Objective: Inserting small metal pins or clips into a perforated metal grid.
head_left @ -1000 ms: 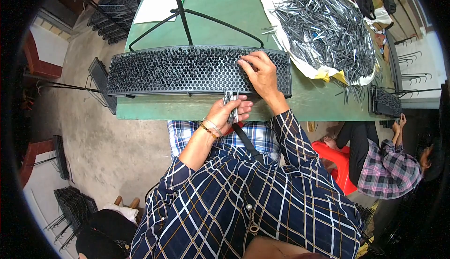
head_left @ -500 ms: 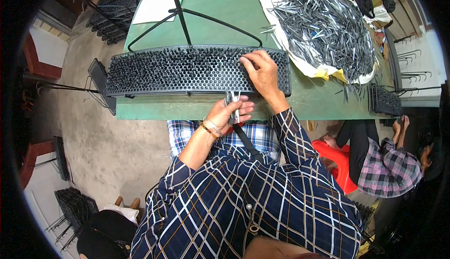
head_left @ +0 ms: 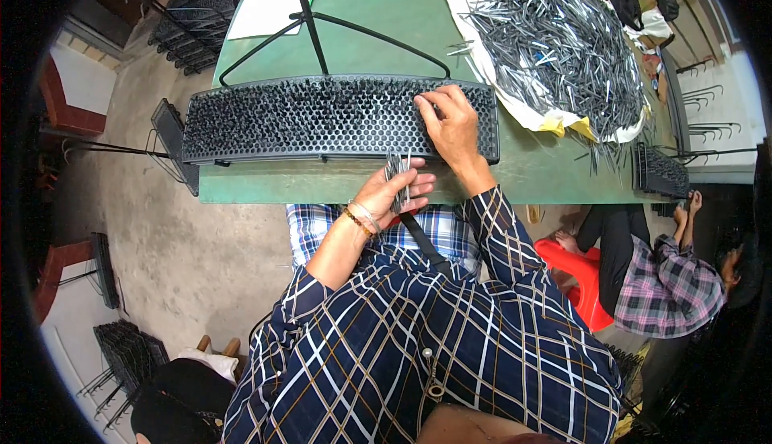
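A long black rack (head_left: 314,126), full of small round holes, lies across the near part of the green table. Dark thin pieces stand in many holes, most densely toward its left and middle. My left hand (head_left: 375,196) is closed around a bundle of thin grey metal rods (head_left: 395,178), just below the rack's near edge; the thumb lies across them. Over the right part of the rack, my right hand (head_left: 456,129) has thumb and forefinger pinched together, touching the holes. Whatever is between those fingertips is too small to make out.
A big heap of similar rods (head_left: 555,50) lies on a white sheet at the table's (head_left: 378,46) far right. Black metal bars (head_left: 310,18) rise behind the rack. Papers (head_left: 261,14) lie far left. Another person (head_left: 667,287) sits at right beside a red stool (head_left: 575,271).
My right hand's fingertips have shifted very slightly over the rack. My left hand stays in nearly the same place with its bundle of rods.
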{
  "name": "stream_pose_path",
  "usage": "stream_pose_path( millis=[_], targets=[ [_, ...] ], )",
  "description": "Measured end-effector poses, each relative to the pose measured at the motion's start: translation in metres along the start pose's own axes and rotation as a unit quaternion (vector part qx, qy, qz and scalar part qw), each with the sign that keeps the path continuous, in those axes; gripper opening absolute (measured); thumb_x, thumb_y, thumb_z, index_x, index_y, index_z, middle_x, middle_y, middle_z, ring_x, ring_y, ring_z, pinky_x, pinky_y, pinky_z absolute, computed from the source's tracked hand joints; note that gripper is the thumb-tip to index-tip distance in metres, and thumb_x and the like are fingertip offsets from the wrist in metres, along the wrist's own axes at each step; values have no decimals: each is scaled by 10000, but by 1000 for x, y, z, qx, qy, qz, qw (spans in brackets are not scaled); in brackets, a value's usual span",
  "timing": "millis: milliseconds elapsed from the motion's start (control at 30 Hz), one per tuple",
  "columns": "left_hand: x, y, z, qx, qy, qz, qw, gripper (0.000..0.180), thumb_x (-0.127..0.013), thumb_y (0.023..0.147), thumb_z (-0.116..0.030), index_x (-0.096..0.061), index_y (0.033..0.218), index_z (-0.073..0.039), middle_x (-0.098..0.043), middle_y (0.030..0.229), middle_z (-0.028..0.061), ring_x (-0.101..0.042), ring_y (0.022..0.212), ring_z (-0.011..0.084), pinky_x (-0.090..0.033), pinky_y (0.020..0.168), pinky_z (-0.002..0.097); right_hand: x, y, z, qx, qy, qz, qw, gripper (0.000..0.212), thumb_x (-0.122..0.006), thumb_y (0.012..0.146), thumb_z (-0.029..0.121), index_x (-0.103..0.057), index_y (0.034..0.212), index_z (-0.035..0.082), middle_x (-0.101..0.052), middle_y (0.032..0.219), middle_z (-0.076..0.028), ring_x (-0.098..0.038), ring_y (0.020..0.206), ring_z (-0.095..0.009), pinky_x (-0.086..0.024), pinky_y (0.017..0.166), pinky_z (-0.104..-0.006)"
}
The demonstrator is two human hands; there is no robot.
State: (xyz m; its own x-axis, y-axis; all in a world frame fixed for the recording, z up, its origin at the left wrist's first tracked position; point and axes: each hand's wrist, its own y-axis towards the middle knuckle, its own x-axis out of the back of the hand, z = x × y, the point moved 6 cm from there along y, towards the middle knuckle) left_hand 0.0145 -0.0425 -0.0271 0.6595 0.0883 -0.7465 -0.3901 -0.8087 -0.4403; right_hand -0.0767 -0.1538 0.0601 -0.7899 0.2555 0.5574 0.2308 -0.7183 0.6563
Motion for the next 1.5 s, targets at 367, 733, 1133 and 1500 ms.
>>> stream_pose_path(
  millis=[367,733,1133,1500],
  targets=[
    [7,-1,2,-30,-11,-12,999,287,-548,892,-106,-498,1151,8,-625,1044,148,-613,868,142,-527,726,249,8,-5,4,-107,61,47,991,143,-713,742,139,-681,829,29,-604,793,-62,-569,637,-151,-448,524,-255],
    [-10,-4,-7,-71,26,5,997,263,-522,910,-142,-522,1125,9,-624,1041,128,-620,897,170,-542,754,301,-2,-39,3,-275,272,293,874,235,-679,792,207,-677,817,-26,-631,668,-54,-547,546,-89,-437,493,-254],
    [-14,14,-2,-14,-1,-23,1000,254,-511,912,-113,-511,1109,48,-605,1069,174,-616,913,194,-541,771,292,22,6,-20,-163,200,21,966,181,-619,856,150,-670,935,-4,-659,788,-21,-507,560,-39,-408,484,-182],
    [0,2,-1,20,3,-38,999,296,-537,908,-229,-526,1118,-21,-607,1033,156,-626,876,229,-559,728,357,6,6,0,47,53,45,996,122,-624,817,82,-656,916,19,-628,821,-114,-611,707,-254,-482,634,-304]
  ],
)
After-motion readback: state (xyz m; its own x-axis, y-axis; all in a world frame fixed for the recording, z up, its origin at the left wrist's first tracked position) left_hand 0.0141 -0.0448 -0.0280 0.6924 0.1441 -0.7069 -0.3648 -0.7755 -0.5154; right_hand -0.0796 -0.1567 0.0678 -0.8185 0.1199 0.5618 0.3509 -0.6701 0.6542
